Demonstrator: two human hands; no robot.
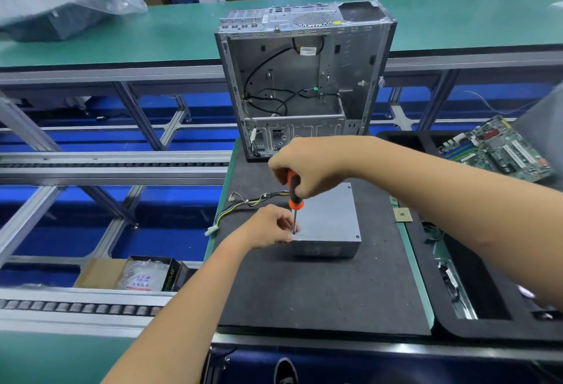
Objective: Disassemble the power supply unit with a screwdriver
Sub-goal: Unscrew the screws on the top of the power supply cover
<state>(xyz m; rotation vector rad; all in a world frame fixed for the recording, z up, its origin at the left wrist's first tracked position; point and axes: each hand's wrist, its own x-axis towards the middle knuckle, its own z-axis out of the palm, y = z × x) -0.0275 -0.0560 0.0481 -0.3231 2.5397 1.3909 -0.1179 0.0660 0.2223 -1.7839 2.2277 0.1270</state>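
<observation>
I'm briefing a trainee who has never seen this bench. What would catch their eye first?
Probably the orange-handled screwdriver, gripped by the right hand and standing upright on the near left corner of the grey power supply, where the left hand steadies its shaft. Behind them, an opened, mostly empty computer case stands at the mat's far edge.

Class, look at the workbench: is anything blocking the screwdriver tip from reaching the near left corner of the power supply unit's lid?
Nothing visible does. The right hand holds the screwdriver upright, its tip already down at the near left corner of the power supply unit. The left hand steadies the shaft beside that corner.
</observation>
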